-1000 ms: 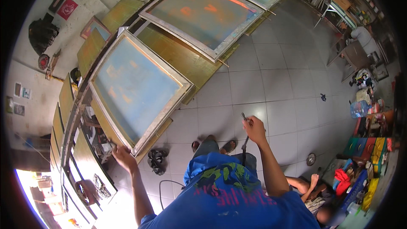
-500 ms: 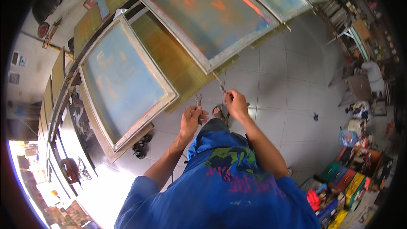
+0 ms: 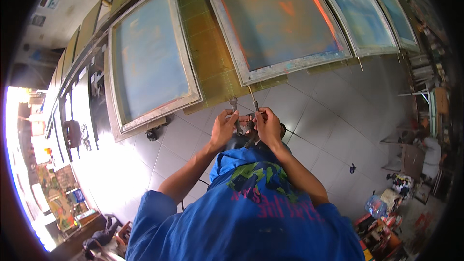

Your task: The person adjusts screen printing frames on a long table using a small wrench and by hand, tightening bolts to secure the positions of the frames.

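Observation:
My left hand (image 3: 224, 128) is closed around a metal wrench (image 3: 234, 102), whose jaw end points up and away from me. Just to its right, my right hand (image 3: 267, 124) has its fingers closed on a small grey metal fitting (image 3: 255, 103). The fitting sits at the end of a thin rod (image 3: 252, 93) that sticks out below the near edge of a framed screen (image 3: 287, 24) with orange marks. Something dark lies between and below my hands; I cannot make out what it is.
Left of that screen rests another framed screen (image 3: 152, 60), pale blue. A greenish-yellow board (image 3: 208, 48) shows between them. More framed screens (image 3: 355, 9) continue to the right. Grey floor tiles (image 3: 328, 111) lie beneath, and assorted clutter (image 3: 386, 208) stands at lower right.
The view has turned, so the screens sit further right. My hands are closer together, and the wrench has come nearer the rod. The right fingers stay at the rod's end.

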Demonstrator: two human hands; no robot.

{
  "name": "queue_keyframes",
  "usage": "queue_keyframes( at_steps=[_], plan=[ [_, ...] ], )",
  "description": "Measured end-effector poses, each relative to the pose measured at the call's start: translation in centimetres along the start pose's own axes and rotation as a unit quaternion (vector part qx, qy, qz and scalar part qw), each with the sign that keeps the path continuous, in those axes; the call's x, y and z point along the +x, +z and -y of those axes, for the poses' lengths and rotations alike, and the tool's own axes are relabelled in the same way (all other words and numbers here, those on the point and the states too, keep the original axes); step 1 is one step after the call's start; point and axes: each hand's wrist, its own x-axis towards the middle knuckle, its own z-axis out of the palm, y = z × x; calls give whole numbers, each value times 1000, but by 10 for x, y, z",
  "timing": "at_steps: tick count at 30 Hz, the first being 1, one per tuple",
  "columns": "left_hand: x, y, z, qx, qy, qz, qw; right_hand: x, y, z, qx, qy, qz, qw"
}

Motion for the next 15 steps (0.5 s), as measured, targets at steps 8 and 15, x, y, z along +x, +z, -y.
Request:
queue_keyframes(
  at_steps=[8, 15],
  plan=[
    [-27, 32, -4, -7, -40, -37, 998, 34, -21, -1, 131, 114, 168, 970],
    [4, 70, -9, -127, -123, 38, 984, 61, -47, -17, 72, 102, 231, 965]
  ],
)
